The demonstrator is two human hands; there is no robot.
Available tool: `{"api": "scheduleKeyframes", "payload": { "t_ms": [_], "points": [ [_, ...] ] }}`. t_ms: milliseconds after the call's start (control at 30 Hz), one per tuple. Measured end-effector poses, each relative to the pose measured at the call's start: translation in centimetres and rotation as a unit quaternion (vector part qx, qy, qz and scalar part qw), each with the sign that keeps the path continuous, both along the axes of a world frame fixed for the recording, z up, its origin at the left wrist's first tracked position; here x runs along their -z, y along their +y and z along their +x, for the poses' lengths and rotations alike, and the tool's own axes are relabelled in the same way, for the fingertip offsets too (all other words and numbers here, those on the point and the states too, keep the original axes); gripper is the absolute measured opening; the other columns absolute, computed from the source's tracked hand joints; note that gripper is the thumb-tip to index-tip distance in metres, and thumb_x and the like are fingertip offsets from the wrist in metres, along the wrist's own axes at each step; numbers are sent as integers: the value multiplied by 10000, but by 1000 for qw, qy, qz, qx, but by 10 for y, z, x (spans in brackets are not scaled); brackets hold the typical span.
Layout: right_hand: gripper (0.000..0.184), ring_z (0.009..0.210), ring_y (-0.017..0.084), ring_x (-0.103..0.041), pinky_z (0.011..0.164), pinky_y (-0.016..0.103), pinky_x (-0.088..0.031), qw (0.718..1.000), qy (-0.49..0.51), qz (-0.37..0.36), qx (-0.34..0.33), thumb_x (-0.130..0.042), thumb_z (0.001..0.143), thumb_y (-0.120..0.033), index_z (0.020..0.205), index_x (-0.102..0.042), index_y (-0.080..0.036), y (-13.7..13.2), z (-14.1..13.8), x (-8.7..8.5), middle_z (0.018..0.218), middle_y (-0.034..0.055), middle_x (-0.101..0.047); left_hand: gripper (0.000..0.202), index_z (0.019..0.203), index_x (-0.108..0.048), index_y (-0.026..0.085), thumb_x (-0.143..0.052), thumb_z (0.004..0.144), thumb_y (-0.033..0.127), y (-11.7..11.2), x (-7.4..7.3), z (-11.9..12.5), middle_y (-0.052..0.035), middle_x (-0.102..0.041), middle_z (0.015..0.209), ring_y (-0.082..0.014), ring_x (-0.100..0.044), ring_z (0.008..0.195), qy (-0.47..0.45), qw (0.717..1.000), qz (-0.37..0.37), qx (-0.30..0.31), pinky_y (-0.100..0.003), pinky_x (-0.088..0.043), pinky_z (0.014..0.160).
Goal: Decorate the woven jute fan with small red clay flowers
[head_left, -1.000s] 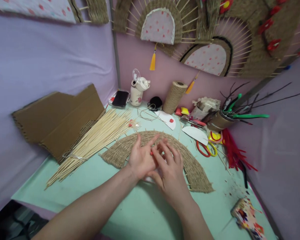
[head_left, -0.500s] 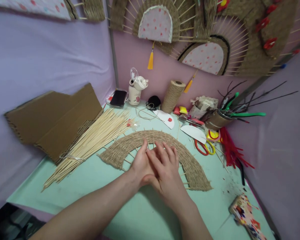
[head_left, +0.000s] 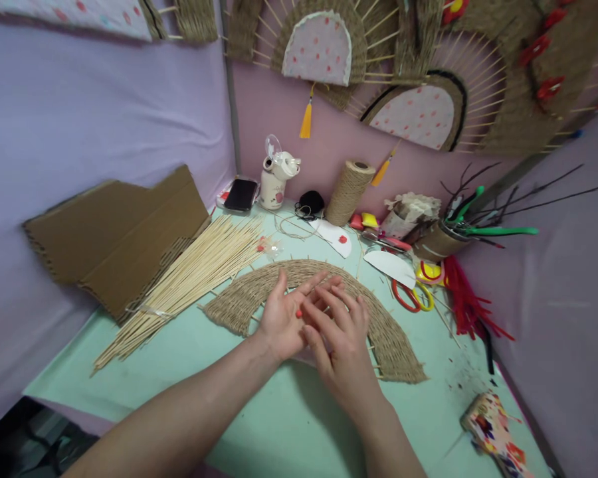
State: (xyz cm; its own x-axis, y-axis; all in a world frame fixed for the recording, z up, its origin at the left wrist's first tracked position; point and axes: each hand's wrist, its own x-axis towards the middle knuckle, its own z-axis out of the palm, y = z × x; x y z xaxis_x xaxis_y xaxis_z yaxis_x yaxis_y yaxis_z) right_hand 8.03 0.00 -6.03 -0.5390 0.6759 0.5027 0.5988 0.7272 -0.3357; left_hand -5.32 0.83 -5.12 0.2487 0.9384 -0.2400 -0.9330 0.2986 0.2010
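Observation:
My left hand [head_left: 283, 326] is palm up, its fingers stretched out. A small red ball [head_left: 299, 314], which looks like soft clay, rests on that palm. My right hand [head_left: 339, 332] is over the left fingers, its own fingers extended and slightly bent, with nothing visible in them. Beneath both hands lies a woven twine arch [head_left: 393, 338] on thin sticks, like a fan frame. The hands hide its inner middle, where part of a pale piece shows below them.
Left are a bundle of thin sticks [head_left: 179, 285] and folded cardboard [head_left: 124, 232]. Behind stand a twine spool [head_left: 349, 192] and a white bottle [head_left: 273, 189]. Scissors [head_left: 412, 297], red strips [head_left: 466, 302] and a patterned glue gun [head_left: 496, 425] lie right. Woven fans [head_left: 319, 50] hang above.
My hands have come apart from being pressed together, and the red ball now shows on the left palm. The right hand has shifted slightly right. The view has shifted slightly.

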Motion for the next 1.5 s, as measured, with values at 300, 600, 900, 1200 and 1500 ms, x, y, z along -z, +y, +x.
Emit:
{"api": "scheduleKeyframes", "payload": {
  "t_ms": [300, 600, 900, 1200, 1500],
  "points": [
    [322, 1311, 291, -388, 1138, 590, -172, 1000, -5, 7, 5, -500, 955, -388, 1217, -650, -276, -1, -3, -3, 1388, 60, -550, 746, 1384, -475, 107, -329, 910, 664, 2, 1, -4, -175, -628, 1281, -276, -598, 1183, -7, 1000, 7, -15, -392, -433, 1029],
    [227, 1269, 252, -432, 1133, 531, -215, 998, 53, 15, -17, -506, 956, -231, 1124, -659, -234, 0, -4, 0, 1296, 61, -605, 730, 1362, -480, 103, -332, 911, 658, 0, 2, -1, -204, -617, 1273, -303, -583, 1207, 7, 1000, 11, -6, -415, -439, 1018],
    [239, 1178, 244, -483, 1011, 467, -368, 996, 81, -23, -16, -562, 931, -228, 1161, -626, -227, 4, -1, 2, 1236, 63, -634, 658, 1322, -493, 104, -344, 932, 612, 0, 0, 2, -214, -626, 1246, -305, -591, 1197, 1, 1000, 20, -11, -421, -452, 993],
    [176, 1019, 243, -506, 881, 433, -412, 994, 99, 12, 49, -579, 917, -213, 1074, -660, -207, 9, 9, -4, 1064, 86, -621, 707, 1318, -505, 104, -368, 903, 659, 0, -2, 3, -220, -591, 1310, -302, -555, 1249, -4, 1000, 20, -17, -373, -455, 991],
    [138, 908, 222, -497, 793, 398, -400, 994, 94, -4, 49, -602, 906, -189, 980, -712, -227, 9, 3, -2, 938, 54, -644, 704, 1342, -502, 105, -411, 898, 644, -2, -7, 5, -227, -550, 1367, -305, -494, 1320, 25, 999, 35, -25, -396, -418, 1068]
  ]
}}
